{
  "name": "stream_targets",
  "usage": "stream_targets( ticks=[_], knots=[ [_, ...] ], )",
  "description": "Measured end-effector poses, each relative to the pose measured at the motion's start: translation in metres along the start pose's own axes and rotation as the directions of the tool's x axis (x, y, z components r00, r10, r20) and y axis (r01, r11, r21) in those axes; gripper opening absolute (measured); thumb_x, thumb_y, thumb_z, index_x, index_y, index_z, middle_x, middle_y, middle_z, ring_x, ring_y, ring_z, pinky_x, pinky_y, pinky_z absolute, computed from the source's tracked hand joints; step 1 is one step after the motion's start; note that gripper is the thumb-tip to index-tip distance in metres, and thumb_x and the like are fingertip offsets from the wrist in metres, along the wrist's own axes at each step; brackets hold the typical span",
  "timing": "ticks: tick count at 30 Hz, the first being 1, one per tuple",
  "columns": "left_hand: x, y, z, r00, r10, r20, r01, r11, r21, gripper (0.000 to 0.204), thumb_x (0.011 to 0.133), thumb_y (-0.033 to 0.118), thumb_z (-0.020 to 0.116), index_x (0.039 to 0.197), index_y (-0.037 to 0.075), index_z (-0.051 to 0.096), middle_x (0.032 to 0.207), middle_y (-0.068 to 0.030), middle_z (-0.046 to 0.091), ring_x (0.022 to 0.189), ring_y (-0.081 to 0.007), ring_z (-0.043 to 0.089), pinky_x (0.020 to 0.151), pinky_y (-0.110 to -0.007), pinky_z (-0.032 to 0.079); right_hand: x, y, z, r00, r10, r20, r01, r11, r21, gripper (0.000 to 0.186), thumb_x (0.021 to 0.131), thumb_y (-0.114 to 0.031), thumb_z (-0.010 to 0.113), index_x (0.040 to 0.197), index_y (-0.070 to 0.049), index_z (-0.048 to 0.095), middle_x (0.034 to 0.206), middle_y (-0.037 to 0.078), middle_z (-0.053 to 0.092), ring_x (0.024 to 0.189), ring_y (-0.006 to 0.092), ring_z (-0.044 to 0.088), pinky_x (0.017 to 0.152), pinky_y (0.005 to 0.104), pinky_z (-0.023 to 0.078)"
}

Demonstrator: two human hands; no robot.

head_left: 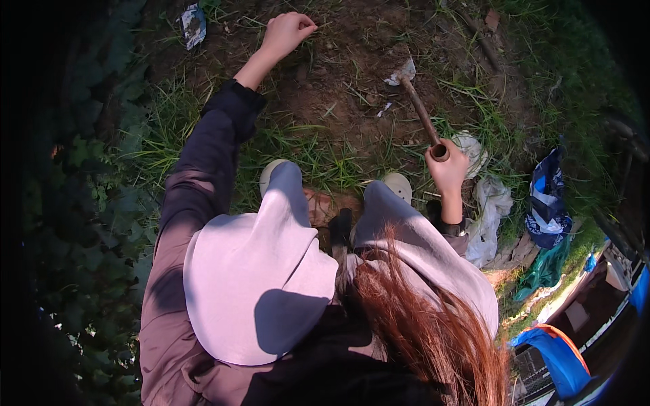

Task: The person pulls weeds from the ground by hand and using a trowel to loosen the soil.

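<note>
My right hand (449,169) is wrapped round the hollow, rusty tube handle of a small hand trowel (421,108). The handle's open end shows at the top of my fist, and its pale metal blade rests on the dark soil ahead of me. My left hand (288,34) reaches far forward over the dirt at the upper left. Its fingers are pressed together in a pinch; what they hold, if anything, is too small to make out. Bare, turned soil (345,95) with grass blades scattered on it lies between the hands.
Grass tufts (325,162) grow before my shoes. A crumpled wrapper (193,26) lies at the far left. Clear plastic bags (491,210), a blue printed packet (548,199) and green netting (542,271) lie to the right. Leafy plants (88,223) crowd the left side.
</note>
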State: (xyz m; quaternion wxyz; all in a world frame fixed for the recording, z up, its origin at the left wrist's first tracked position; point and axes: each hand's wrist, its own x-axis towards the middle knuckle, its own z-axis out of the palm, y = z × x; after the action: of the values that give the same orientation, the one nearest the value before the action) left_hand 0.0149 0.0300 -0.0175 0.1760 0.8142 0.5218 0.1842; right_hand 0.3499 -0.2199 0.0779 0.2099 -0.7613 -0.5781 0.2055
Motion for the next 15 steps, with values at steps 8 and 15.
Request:
stream_targets(
  ticks=[8, 15],
  knots=[
    [-0.012, 0.007, -0.051, 0.989, -0.140, -0.042, 0.129, 0.972, -0.196, 0.026, 0.081, 0.034, 0.063, 0.089, 0.010, 0.070, 0.069, -0.0040, 0.061, 0.063, -0.0175, 0.059, 0.059, -0.031, 0.046, 0.005, 0.005, 0.006, 0.998, 0.060, 0.025, -0.060, 0.998, 0.012, 0.025, 0.064, -0.019, 0.069, 0.082, -0.002, 0.066, 0.061, 0.017, 0.060, 0.059, 0.0286, 0.064, 0.056, 0.0320, 0.049],
    [-0.016, -0.028, -0.003, 0.984, -0.066, 0.168, 0.026, 0.973, 0.231, 0.062, 0.079, 0.052, 0.061, 0.126, 0.013, 0.050, 0.120, -0.0103, 0.049, 0.111, -0.0262, 0.047, 0.089, -0.039, 0.041, 0.006, 0.002, 0.012, 0.997, 0.063, 0.041, -0.065, 0.996, 0.060, 0.023, 0.065, -0.018, 0.068, 0.082, -0.001, 0.065, 0.061, 0.016, 0.061, 0.058, 0.0263, 0.064, 0.056, 0.0306, 0.049]
  ],
)
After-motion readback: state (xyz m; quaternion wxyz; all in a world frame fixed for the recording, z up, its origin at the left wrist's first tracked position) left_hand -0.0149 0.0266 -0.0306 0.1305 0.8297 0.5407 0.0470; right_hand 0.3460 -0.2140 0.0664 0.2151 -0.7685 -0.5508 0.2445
